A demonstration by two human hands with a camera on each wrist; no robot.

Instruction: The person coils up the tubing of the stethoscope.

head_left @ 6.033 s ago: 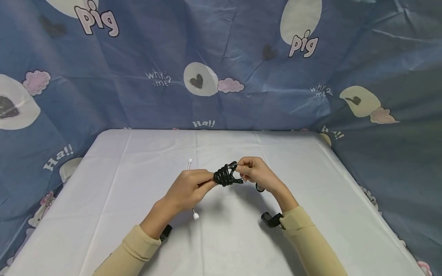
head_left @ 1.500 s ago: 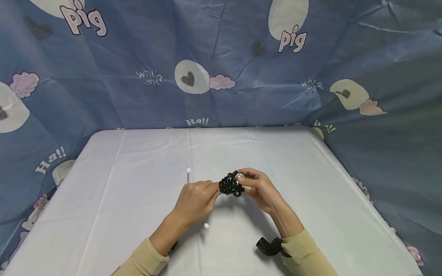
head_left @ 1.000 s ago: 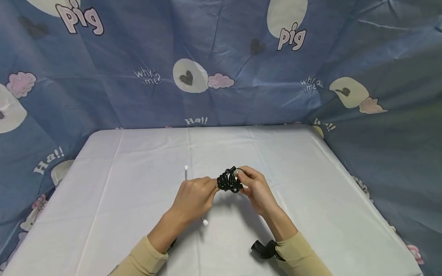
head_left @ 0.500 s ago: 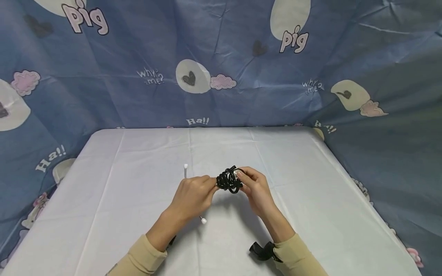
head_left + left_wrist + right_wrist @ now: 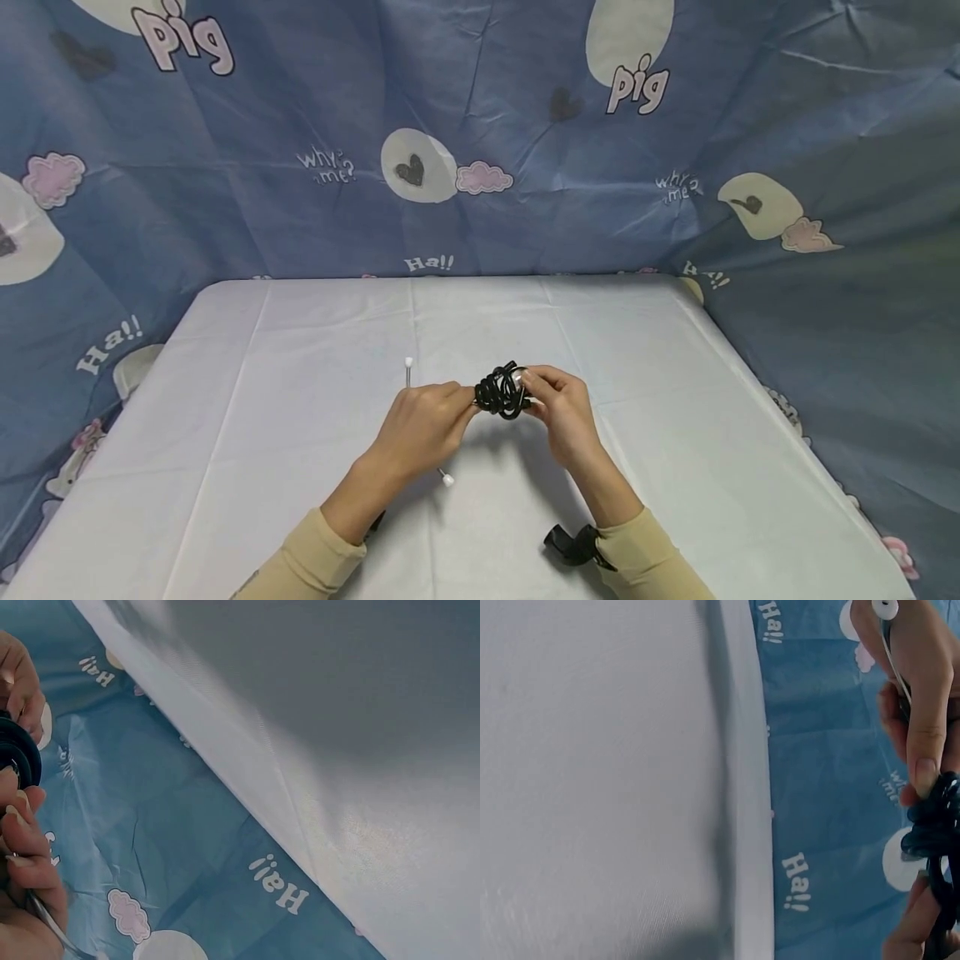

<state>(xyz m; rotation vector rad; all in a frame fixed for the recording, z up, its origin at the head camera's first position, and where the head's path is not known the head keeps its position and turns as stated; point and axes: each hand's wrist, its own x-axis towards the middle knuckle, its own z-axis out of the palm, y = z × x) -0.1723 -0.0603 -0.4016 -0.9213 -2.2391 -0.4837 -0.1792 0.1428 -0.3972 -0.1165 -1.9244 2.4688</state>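
Observation:
Mid-air over the table, a bundle of black cord-like coils [image 5: 501, 393] spans the gap between both hands. My left hand [image 5: 422, 427] grips its left end with thumb and fingers. Through that same hand runs a thin metal wire [image 5: 408, 377] with white knobs at its two ends; its middle is hidden by the fingers. At the bundle's right end, my right hand [image 5: 564, 410] pinches a loop, with a small shiny pale piece [image 5: 517, 378] by the thumb. In the right wrist view, the left thumb presses on the dark coils [image 5: 934, 825].
A white cloth covers the table [image 5: 315, 333] beneath the hands. Behind and beside it hangs a blue printed curtain [image 5: 555, 225]. A black wrist camera [image 5: 573, 546] juts out from the right sleeve.
Since six seconds ago, the black loop hanging below my right hand has joined the bundle, which has more loops on its right side. Over the last second, both hands barely shift.

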